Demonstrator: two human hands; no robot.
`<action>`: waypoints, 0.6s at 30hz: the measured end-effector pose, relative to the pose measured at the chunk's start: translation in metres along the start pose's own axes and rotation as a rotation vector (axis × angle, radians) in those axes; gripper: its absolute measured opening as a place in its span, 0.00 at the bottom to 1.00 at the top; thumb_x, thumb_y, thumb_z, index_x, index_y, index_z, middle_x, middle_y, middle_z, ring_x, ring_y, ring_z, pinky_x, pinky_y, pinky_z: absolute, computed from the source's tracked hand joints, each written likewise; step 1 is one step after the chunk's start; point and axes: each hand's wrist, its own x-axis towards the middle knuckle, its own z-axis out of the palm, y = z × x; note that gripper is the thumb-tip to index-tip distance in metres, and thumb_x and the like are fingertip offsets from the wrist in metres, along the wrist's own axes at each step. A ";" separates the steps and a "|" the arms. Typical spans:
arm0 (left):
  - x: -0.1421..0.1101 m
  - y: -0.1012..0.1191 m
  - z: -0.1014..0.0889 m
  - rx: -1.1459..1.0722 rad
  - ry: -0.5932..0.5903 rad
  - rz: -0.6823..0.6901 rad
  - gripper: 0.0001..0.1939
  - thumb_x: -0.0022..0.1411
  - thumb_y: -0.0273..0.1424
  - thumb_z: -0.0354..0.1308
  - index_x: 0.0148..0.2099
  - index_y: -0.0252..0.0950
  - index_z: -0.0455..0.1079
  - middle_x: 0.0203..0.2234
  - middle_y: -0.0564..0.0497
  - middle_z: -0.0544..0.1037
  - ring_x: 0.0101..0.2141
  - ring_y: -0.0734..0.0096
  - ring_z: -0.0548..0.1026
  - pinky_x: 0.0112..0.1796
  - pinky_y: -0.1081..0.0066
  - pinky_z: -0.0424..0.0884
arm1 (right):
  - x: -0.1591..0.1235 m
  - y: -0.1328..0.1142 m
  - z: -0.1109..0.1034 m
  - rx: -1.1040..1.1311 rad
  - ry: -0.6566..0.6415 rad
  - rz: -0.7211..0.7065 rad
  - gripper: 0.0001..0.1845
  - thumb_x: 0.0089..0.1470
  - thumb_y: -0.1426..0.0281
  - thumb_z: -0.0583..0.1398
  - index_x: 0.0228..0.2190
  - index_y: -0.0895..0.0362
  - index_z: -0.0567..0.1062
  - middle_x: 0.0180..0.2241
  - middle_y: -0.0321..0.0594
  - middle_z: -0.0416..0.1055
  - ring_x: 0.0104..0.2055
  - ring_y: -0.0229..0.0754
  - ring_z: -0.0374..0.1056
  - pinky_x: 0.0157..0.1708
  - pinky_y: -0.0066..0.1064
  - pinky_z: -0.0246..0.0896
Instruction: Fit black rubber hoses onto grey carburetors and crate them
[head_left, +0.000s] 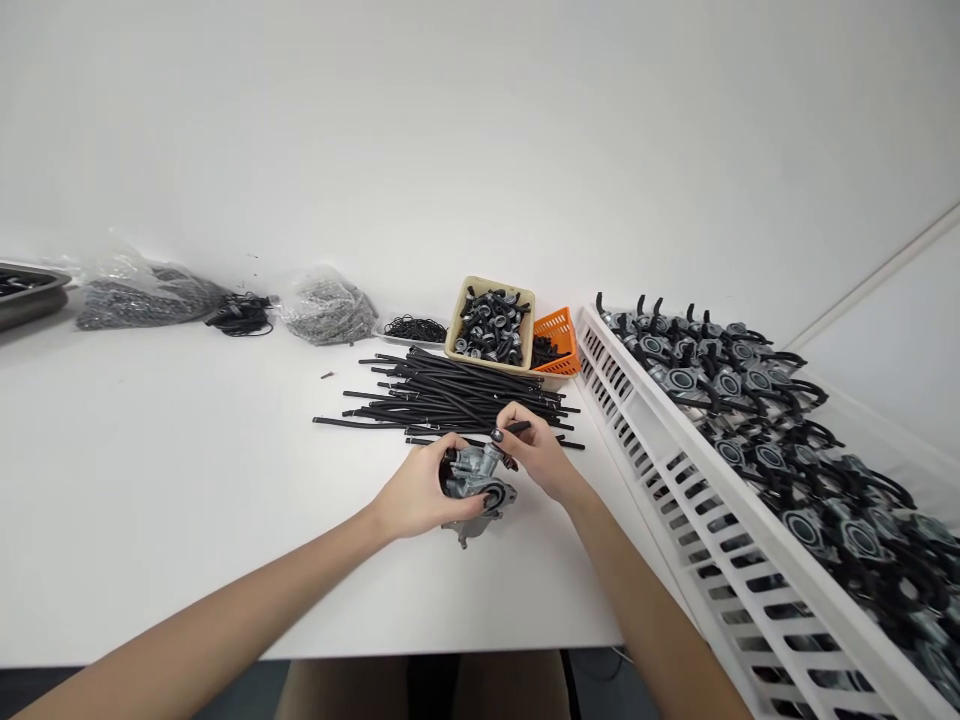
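Observation:
My left hand (426, 493) is wrapped round a grey metal carburetor (470, 486), its thumb lying across the round port on the near side. The carburetor is held up over the white table. My right hand (534, 452) pinches a small black cap with a rubber elbow (516, 428) at the carburetor's top neck. Whether the cap is seated on the neck or only touching it, I cannot tell. Just beyond both hands lies a loose pile of black rubber hoses (457, 392).
A white slatted crate (675, 490) full of carburetors stands on the right. Along the wall are a cream basket (491, 365) of caps, an orange basket (568, 340), a tray of black rings (415, 330), bags of small parts (328, 308) and a metal tray (34, 300).

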 end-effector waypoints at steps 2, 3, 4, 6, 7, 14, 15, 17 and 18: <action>0.000 0.001 -0.001 0.000 -0.003 0.004 0.18 0.46 0.35 0.65 0.40 0.35 0.67 0.26 0.54 0.76 0.26 0.71 0.72 0.27 0.71 0.68 | 0.001 0.002 0.000 0.049 -0.022 0.036 0.19 0.49 0.54 0.65 0.31 0.55 0.68 0.20 0.28 0.59 0.20 0.32 0.55 0.20 0.25 0.52; 0.000 0.001 -0.001 -0.002 -0.008 0.005 0.18 0.46 0.35 0.65 0.40 0.35 0.67 0.26 0.54 0.76 0.26 0.71 0.72 0.28 0.72 0.68 | 0.001 0.003 -0.001 0.065 -0.037 0.044 0.19 0.49 0.54 0.65 0.31 0.56 0.69 0.20 0.29 0.60 0.20 0.32 0.56 0.20 0.26 0.53; -0.001 0.002 -0.002 -0.005 -0.011 0.005 0.18 0.46 0.35 0.65 0.40 0.35 0.67 0.26 0.54 0.76 0.26 0.71 0.72 0.27 0.72 0.68 | 0.001 0.005 -0.003 0.078 -0.055 0.045 0.19 0.49 0.54 0.65 0.30 0.57 0.71 0.21 0.30 0.61 0.20 0.32 0.57 0.21 0.26 0.54; -0.001 0.002 -0.001 -0.013 -0.015 0.005 0.18 0.46 0.34 0.65 0.40 0.35 0.67 0.26 0.55 0.76 0.25 0.71 0.72 0.27 0.72 0.67 | 0.000 0.008 -0.008 0.097 -0.103 0.040 0.18 0.49 0.56 0.66 0.30 0.58 0.74 0.22 0.32 0.63 0.22 0.32 0.59 0.22 0.27 0.56; -0.001 0.001 -0.001 -0.018 -0.017 0.005 0.18 0.46 0.34 0.65 0.40 0.35 0.67 0.26 0.55 0.76 0.25 0.71 0.71 0.27 0.72 0.67 | 0.000 0.009 -0.011 0.105 -0.131 0.039 0.17 0.49 0.57 0.67 0.31 0.58 0.75 0.23 0.33 0.64 0.23 0.33 0.60 0.23 0.27 0.57; 0.000 -0.001 0.000 -0.037 -0.030 0.008 0.18 0.46 0.33 0.65 0.41 0.36 0.67 0.25 0.56 0.75 0.25 0.72 0.71 0.27 0.73 0.67 | -0.001 0.013 -0.019 0.180 -0.211 0.016 0.13 0.49 0.62 0.68 0.34 0.58 0.79 0.31 0.39 0.70 0.28 0.35 0.61 0.26 0.28 0.57; 0.000 -0.001 0.000 -0.032 -0.028 0.012 0.18 0.46 0.34 0.65 0.40 0.36 0.67 0.25 0.56 0.75 0.25 0.72 0.71 0.27 0.73 0.67 | -0.001 0.013 -0.019 0.168 -0.206 0.004 0.12 0.50 0.62 0.68 0.34 0.57 0.80 0.31 0.39 0.70 0.28 0.35 0.61 0.27 0.28 0.57; 0.000 -0.001 -0.001 -0.018 -0.022 0.017 0.18 0.46 0.34 0.65 0.40 0.35 0.68 0.26 0.55 0.75 0.26 0.71 0.71 0.27 0.73 0.67 | 0.000 0.014 -0.018 0.144 -0.195 -0.027 0.11 0.50 0.62 0.67 0.33 0.57 0.80 0.34 0.41 0.70 0.32 0.37 0.63 0.30 0.29 0.58; 0.000 -0.001 -0.001 -0.008 -0.019 0.018 0.18 0.46 0.35 0.65 0.40 0.35 0.68 0.26 0.55 0.75 0.26 0.71 0.72 0.28 0.72 0.67 | 0.000 0.014 -0.018 0.141 -0.196 -0.037 0.11 0.51 0.62 0.67 0.33 0.57 0.79 0.36 0.42 0.71 0.35 0.39 0.64 0.32 0.30 0.59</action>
